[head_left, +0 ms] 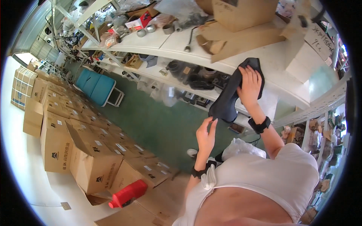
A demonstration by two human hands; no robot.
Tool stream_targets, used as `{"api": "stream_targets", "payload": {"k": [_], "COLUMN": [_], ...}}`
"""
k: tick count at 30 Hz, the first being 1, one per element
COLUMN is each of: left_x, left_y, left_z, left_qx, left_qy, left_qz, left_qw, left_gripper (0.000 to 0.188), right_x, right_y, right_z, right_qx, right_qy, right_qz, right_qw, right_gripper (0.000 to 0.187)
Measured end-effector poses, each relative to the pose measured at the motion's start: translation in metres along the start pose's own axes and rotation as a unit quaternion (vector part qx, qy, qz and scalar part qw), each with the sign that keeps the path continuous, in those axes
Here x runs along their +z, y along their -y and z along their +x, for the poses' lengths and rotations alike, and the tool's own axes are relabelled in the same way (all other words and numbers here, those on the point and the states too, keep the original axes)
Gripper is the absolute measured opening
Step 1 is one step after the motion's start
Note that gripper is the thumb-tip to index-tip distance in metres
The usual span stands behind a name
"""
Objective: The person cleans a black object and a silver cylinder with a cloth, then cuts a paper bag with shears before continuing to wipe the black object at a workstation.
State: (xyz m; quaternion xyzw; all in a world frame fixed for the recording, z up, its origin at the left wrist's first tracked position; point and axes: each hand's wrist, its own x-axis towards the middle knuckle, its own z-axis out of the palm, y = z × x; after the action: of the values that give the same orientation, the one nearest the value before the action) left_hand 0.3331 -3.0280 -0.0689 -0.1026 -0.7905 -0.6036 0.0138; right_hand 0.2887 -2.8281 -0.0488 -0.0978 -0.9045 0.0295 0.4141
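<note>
A long black curved moulded part [230,98], wide at both ends and narrower between, is held at a slant in front of the upper shelf's edge. My right hand [249,84] lies over its far end, fingers along the top and the thumb at its side. At the near end, my left hand [206,137] pinches the lower edge between thumb and fingertips. The part's underside is hidden. Black bands circle both my wrists.
The white shelf [166,47] carries a flattened brown cardboard piece [237,41], a wrench-like tool [189,40] and metal parts. Stacked cartons [83,128] line the left, with a red bottle [128,194] on them. A blue folding lounger [96,86] stands beyond the green floor [151,116].
</note>
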Motion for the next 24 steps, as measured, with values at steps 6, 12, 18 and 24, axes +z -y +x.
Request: {"api": "stream_targets", "payload": {"k": [6, 12, 18, 24], "left_x": [-0.080, -0.131, -0.166, -0.184], "left_y": [0.011, 0.020, 0.042, 0.061], "left_z": [0.050, 0.096, 0.149, 0.205], "left_qx": [0.098, 0.096, 0.209, 0.080], "left_qy": [-0.024, -0.071, -0.061, -0.018], "left_qz": [-0.013, -0.057, 0.050, 0.075], "left_qw": [0.995, 0.991, 0.975, 0.994], "left_gripper": [0.019, 0.018, 0.018, 0.015], "right_x": [0.039, 0.071, 0.100, 0.176], "right_y": [0.077, 0.149, 0.179, 0.215], "right_z": [0.019, 0.041, 0.084, 0.135], "right_qx": [0.003, 0.100, 0.075, -0.038], "right_qy": [0.058, 0.022, 0.021, 0.091], "right_qz": [0.152, 0.284, 0.218, 0.019], "right_qw": [0.987, 0.953, 0.973, 0.995], "right_gripper": [0.060, 0.066, 0.079, 0.070]}}
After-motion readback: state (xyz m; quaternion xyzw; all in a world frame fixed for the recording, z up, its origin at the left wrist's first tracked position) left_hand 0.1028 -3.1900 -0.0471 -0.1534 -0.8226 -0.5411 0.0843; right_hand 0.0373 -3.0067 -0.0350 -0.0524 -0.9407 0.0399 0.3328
